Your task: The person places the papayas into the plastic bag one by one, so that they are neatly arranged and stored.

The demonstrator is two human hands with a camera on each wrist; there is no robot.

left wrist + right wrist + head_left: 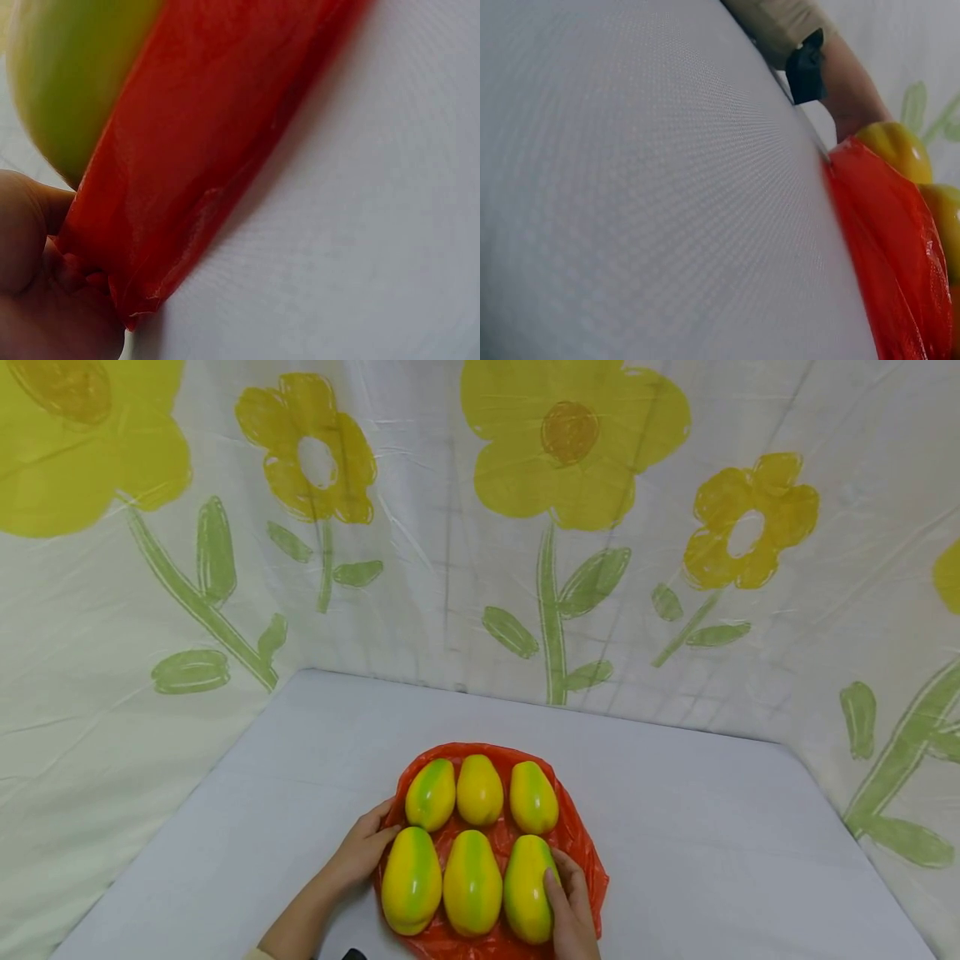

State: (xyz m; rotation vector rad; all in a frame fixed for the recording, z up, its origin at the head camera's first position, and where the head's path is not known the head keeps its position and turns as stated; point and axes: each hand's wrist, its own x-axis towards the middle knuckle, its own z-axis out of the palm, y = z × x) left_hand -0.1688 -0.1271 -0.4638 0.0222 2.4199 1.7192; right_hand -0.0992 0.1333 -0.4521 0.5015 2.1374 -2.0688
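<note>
A red plastic bag [579,831], spread wide with its rim folded low, holds yellow-green papayas [472,883] in two rows of three. At its left side my left hand [365,843] grips the rim; the left wrist view shows thumb and fingers on either side of the red plastic [180,135]. My right hand [574,902] holds the near-right papaya [527,889] by its right side, thumb on top. Part of its fingers is hidden behind the fruit. In the right wrist view the right hand is not visible, only the bag's side [885,240] and two papayas.
A white-grey table [705,827] lies under the bag. Behind it hangs a white cloth [420,610] printed with yellow flowers. A small black object [353,954] shows at the bottom edge. The other forearm [855,90] wears a beige sleeve and a dark band.
</note>
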